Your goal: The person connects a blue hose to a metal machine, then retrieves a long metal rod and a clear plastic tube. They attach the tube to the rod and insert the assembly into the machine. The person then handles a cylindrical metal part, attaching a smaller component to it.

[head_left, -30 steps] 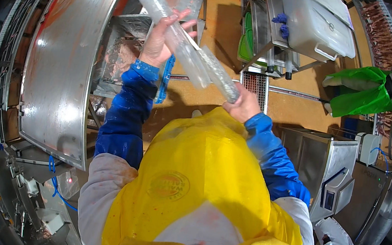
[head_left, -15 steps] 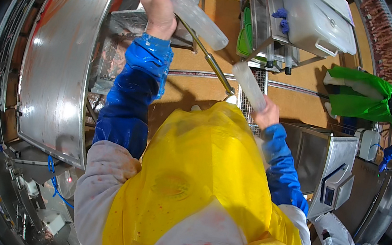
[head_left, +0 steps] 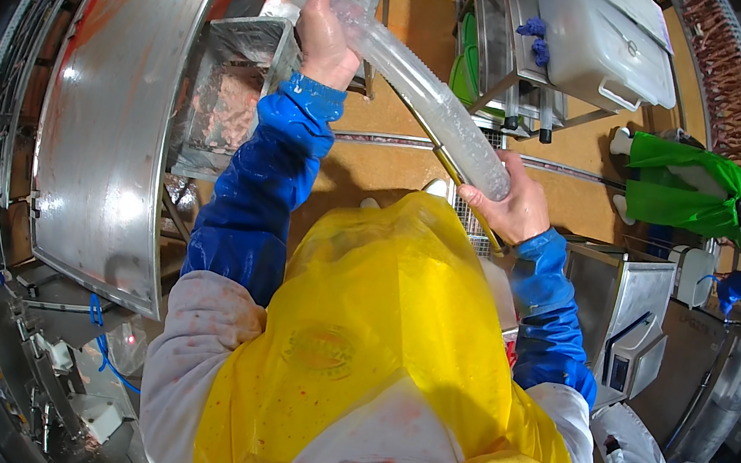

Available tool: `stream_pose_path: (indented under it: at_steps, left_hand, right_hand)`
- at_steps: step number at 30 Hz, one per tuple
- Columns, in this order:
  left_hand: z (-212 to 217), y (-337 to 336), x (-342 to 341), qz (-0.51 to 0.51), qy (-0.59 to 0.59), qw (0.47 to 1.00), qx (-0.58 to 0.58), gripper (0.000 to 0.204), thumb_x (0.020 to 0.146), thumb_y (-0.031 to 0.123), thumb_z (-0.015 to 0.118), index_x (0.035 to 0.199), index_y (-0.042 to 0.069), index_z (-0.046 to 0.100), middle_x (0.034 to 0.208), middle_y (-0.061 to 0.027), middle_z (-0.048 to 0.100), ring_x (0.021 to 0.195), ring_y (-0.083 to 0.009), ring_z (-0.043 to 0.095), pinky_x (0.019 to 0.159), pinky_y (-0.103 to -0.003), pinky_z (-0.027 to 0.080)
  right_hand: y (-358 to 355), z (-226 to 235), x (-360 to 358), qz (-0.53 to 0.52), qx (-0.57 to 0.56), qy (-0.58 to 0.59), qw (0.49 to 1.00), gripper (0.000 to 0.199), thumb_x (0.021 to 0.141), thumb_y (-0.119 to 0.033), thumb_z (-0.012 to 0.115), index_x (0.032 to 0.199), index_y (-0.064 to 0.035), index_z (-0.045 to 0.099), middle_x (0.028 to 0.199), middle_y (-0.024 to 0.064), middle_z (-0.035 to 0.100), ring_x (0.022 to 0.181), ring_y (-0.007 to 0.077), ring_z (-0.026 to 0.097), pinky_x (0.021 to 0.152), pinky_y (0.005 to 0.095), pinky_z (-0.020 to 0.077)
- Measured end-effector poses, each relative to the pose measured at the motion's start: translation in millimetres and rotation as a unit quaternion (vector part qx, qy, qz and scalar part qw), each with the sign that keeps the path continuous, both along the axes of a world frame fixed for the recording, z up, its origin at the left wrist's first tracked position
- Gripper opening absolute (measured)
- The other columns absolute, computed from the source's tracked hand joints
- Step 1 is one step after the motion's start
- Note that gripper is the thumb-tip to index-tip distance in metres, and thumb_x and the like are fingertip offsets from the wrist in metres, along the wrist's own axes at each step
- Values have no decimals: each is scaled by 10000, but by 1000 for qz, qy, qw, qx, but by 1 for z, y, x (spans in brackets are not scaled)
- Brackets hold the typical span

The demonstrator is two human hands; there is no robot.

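Note:
A long, translucent, wet-looking plastic tube slants from the upper left down to the middle right. My bare left hand is wrapped round it at about mid-length. At its lower end, my bare right hand grips the tube, thumb and fingers on either side. Along the tube's underside runs a thin brass-coloured metal rod, passing by my right hand; whether a hand also holds it I cannot tell. Blue sleeves cover both my forearms, and a yellow apron hangs over my front.
A long steel table stands at left. Beside it is a grey crate with pinkish scraps. A steel rack carries a white tub. At right stand a steel cabinet and a co-worker in a green apron.
The shorter tube piece in my right hand has met the longer one; they now look like one length. My left hand moved right and slightly down. The rod shifted down and right.

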State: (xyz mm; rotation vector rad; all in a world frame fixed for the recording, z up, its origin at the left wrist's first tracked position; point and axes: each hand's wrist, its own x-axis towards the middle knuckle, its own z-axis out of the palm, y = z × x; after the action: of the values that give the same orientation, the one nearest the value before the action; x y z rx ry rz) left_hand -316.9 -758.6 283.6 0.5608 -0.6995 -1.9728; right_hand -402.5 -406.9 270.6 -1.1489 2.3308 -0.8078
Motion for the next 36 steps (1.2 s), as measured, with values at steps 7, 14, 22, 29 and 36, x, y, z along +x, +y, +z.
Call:
stream_pose_path:
  at_steps: [7,14,22,29,36]
  left_hand:
    - [-4,14,-4,-34,1,999,25,215,826,240,708,901,75,594,785,-62,545,717,-225,579,659,-387,496]
    - [-22,8,-14,-82,-11,995,61,242,814,267,707,915,74,601,800,-80,570,730,-244,588,685,-391,509]
    - [-30,36,-25,-110,32,991,66,208,827,247,704,931,89,618,804,-37,551,728,-222,584,703,-376,519]
    - [-39,34,-21,-139,23,987,81,174,842,222,698,935,100,619,817,-23,546,725,-198,582,704,-348,519]
    - [-29,60,-31,-208,32,977,37,171,849,269,617,914,126,550,859,-26,508,822,-199,546,740,-366,480]
  right_hand:
    - [14,2,-9,68,-5,-357,932,683,890,-563,807,1302,-59,598,929,213,730,792,366,741,729,480,572]
    - [15,22,-12,87,31,-330,939,506,1024,-495,683,1290,-77,584,733,41,614,531,153,605,532,301,529]
    - [13,19,3,58,11,-111,992,526,1001,-380,756,1336,-6,600,846,31,680,781,243,700,744,390,577]
    - [4,21,2,63,41,-289,954,509,1019,-496,674,1214,-35,581,727,148,678,570,346,666,623,484,585]
    - [6,6,-1,75,-23,-469,880,494,1014,-489,695,1217,-56,570,798,125,666,573,248,671,569,393,583]
